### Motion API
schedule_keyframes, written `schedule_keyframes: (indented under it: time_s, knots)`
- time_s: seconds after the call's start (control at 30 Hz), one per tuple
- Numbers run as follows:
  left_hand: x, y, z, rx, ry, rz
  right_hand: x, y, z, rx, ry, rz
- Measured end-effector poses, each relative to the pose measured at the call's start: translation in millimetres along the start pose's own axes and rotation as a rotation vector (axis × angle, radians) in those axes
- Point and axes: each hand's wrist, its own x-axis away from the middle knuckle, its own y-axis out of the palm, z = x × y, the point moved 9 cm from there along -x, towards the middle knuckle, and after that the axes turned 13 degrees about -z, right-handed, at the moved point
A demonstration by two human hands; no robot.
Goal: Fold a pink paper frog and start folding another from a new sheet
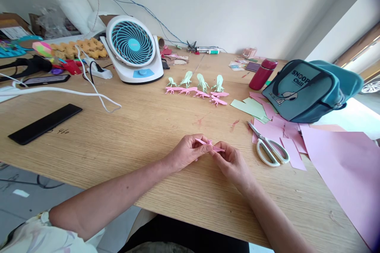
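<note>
Surface (142, 126): light wooden top, carried everything listed below.
Pink paper sheet (350, 170): lay flat at the right edge, partly overhanging.
Snoopy bag (311, 89): teal, stood at the right rear, beside the pink and green offcuts.
Desk fan (132, 49): white with blue grille, upright at the rear centre.
Scissors (268, 146): white-handled, lay on the pink offcuts, near the right hand.
Red bottle (263, 73): upright, just left of the bag.
Folded paper figures (197, 87): green and pink, set in a row in front of the fan, well apart from the hands.
Left hand (187, 152): rested on the surface; fingers closed, pinching the left end of the pink folded piece.
Right hand (233, 164): fingers closed, pinching the right end of the same piece.
Pink folded piece (209, 144): small and narrow, held between both hands just above the surface, front centre.
</note>
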Motion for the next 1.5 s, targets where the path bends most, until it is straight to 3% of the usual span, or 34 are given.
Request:
schedule_keyframes:
  time_s: [0.1, 0.23, 0.43, 0.73, 1.07, 1.33, 1.5]
  knots:
    - [-0.3, -2.7, -6.3, 0.068, -0.034, 0.051, -0.7, 2.1, 2.5, -0.036, 0.003, 0.010]
    - [0.7, -5.3, -4.3, 0.164, -0.037, 0.099, 0.0, 1.8, -8.6, -0.138, -0.102, 0.022]
    - [2.5, -0.7, -4.0, 0.228, -0.079, 0.053, 4.6, -6.3, -18.5, -0.142, -0.209, 0.070]
    - [3.0, 7.1, -3.1, 0.279, -0.099, -0.003, 2.9, -4.5, -18.1, -0.136, -0.241, 0.063]
    - [2.3, 10.4, -5.4, 0.242, -0.108, -0.078, 4.1, -4.1, -21.5, -0.158, -0.231, 0.071]
    - [2.3, 8.8, -3.4, 0.156, -0.121, -0.026, 3.3, -3.1, -20.0, -0.180, -0.217, 0.073]
    - [3.4, 3.4, 3.6, -0.038, -0.048, 0.021, 3.6, -4.5, -19.4, -0.156, -0.205, 0.095]
